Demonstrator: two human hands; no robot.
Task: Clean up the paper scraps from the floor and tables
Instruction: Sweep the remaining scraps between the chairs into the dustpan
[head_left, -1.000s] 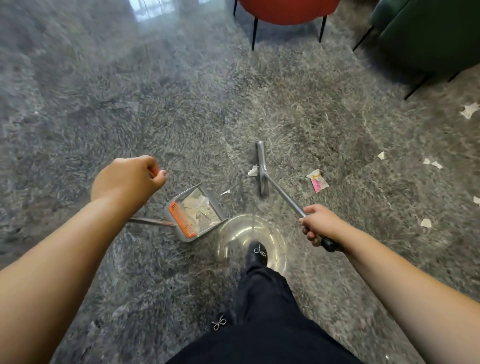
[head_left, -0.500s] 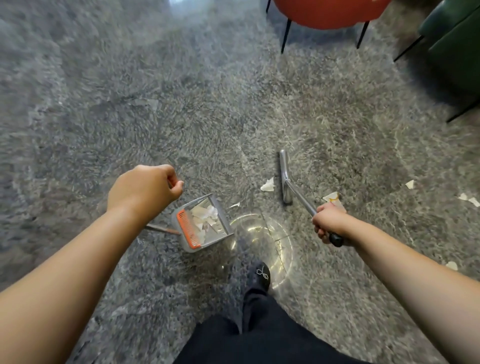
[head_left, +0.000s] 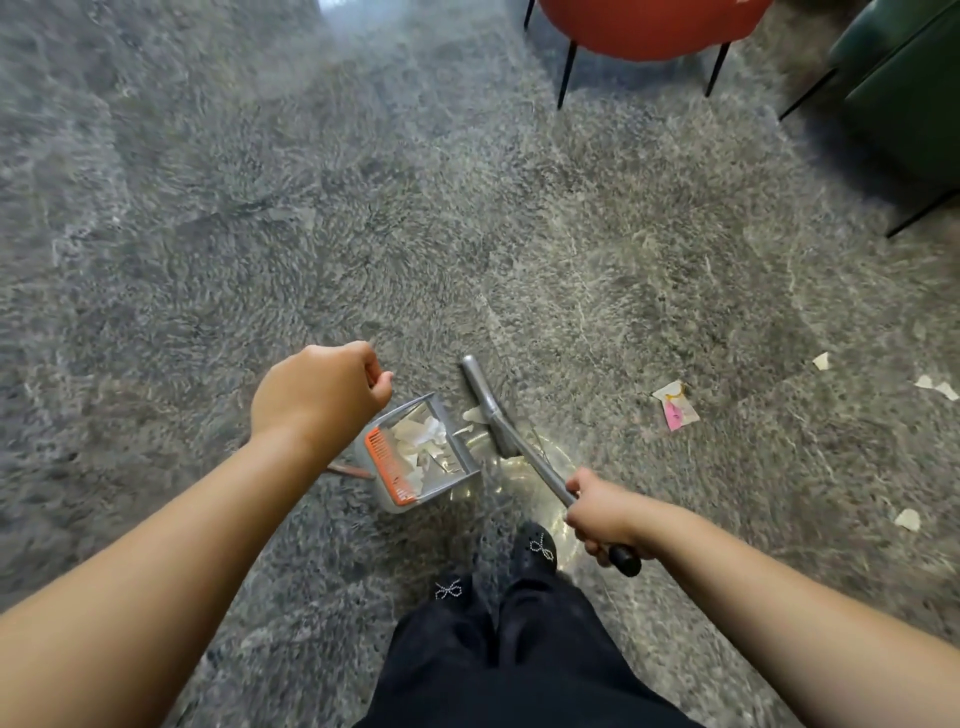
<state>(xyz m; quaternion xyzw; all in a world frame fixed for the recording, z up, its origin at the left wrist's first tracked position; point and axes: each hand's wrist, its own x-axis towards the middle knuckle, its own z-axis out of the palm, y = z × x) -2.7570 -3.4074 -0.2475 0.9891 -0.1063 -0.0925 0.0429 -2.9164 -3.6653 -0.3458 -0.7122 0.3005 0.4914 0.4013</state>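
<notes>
A grey dustpan (head_left: 457, 441) with an orange comb edge (head_left: 389, 467) stands on the floor and holds several white paper scraps. My left hand (head_left: 317, 395) is curled in a fist above it, gripping its upright handle, which is mostly hidden by the hand. My right hand (head_left: 602, 514) grips the grey broom handle (head_left: 545, 473). The broom head (head_left: 480, 395) lies right at the dustpan's mouth, with a white scrap (head_left: 474, 414) between them. A pink and white scrap (head_left: 675, 405) lies on the floor to the right.
Small white scraps (head_left: 935, 387) lie at the right edge, one more scrap (head_left: 907, 518) lower down. A red chair (head_left: 644, 26) with black legs stands at the top, a dark green seat (head_left: 914, 93) at the top right. My black shoes (head_left: 535, 551) are just below the dustpan.
The broom head has swept left, pushing the white scrap up to the dustpan's mouth. The pink scrap, left behind, now lies well right of the broom.
</notes>
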